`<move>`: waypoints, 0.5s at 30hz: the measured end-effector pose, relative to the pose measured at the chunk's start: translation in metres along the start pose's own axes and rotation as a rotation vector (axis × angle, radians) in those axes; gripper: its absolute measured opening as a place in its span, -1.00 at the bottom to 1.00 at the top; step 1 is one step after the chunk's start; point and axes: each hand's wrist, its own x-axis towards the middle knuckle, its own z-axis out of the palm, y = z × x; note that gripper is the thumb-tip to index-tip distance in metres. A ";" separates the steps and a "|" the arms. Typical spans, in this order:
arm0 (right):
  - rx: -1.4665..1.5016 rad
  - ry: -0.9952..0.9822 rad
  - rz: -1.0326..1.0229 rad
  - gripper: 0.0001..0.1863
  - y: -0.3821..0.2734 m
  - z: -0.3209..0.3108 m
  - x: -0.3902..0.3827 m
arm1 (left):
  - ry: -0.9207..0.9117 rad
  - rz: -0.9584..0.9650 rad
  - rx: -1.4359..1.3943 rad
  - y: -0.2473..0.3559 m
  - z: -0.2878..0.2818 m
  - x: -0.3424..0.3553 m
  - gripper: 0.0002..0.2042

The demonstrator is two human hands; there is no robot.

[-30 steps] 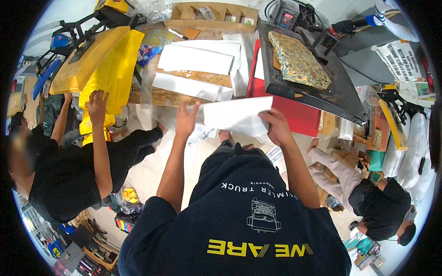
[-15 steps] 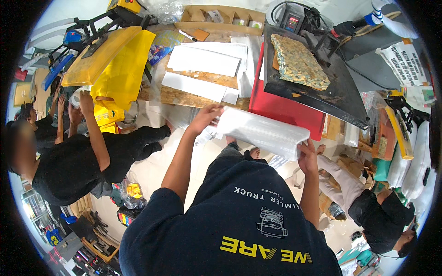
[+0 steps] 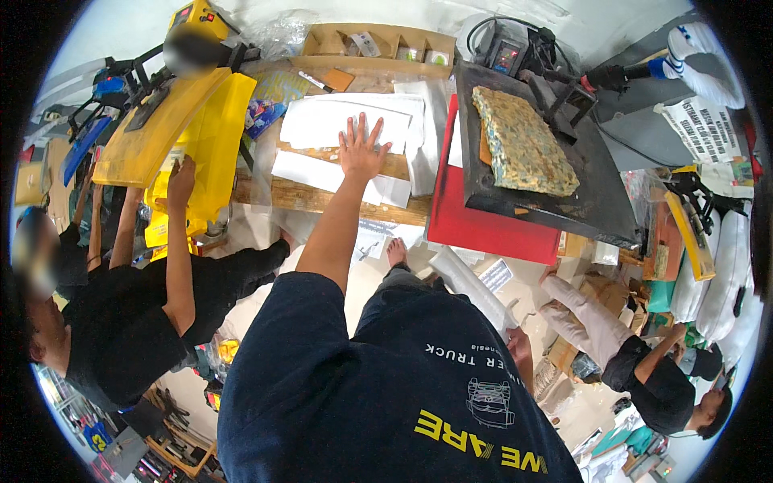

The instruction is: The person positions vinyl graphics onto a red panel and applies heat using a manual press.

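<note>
My left hand (image 3: 362, 150) is open, fingers spread over the edge of a stack of white sheets (image 3: 312, 122) on the wooden table. Below its wrist, closer to me, lies a separate long white strip (image 3: 310, 171). Low at my right side, my right hand (image 3: 521, 351) is closed round the near end of a translucent plastic roll (image 3: 469, 283). The roll slants down from the table's front edge, and my shirt partly covers the arm behind that hand.
To the right, a black heat press plate (image 3: 600, 197) carries a speckled foam slab (image 3: 527, 141) above a red board (image 3: 491, 217). A yellow press (image 3: 165, 121) stands left, with a person (image 3: 133, 322) working there. Another person (image 3: 656, 374) is low on the right. A divided box (image 3: 374, 42) sits behind.
My left hand has let go of the roll and moved up onto the white sheets. My right hand has lowered the roll toward my right side.
</note>
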 end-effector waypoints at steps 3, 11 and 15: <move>0.000 0.224 0.056 -0.63 0.000 0.032 0.001 | -0.002 0.012 0.058 0.001 0.001 0.015 -0.32; -0.016 0.301 0.023 -0.62 0.004 0.056 0.020 | -0.061 -0.078 -0.075 0.023 -0.017 0.039 -0.24; -0.117 0.354 0.048 -0.63 -0.011 0.101 0.018 | -0.061 -0.191 -0.101 0.028 -0.013 0.031 -0.21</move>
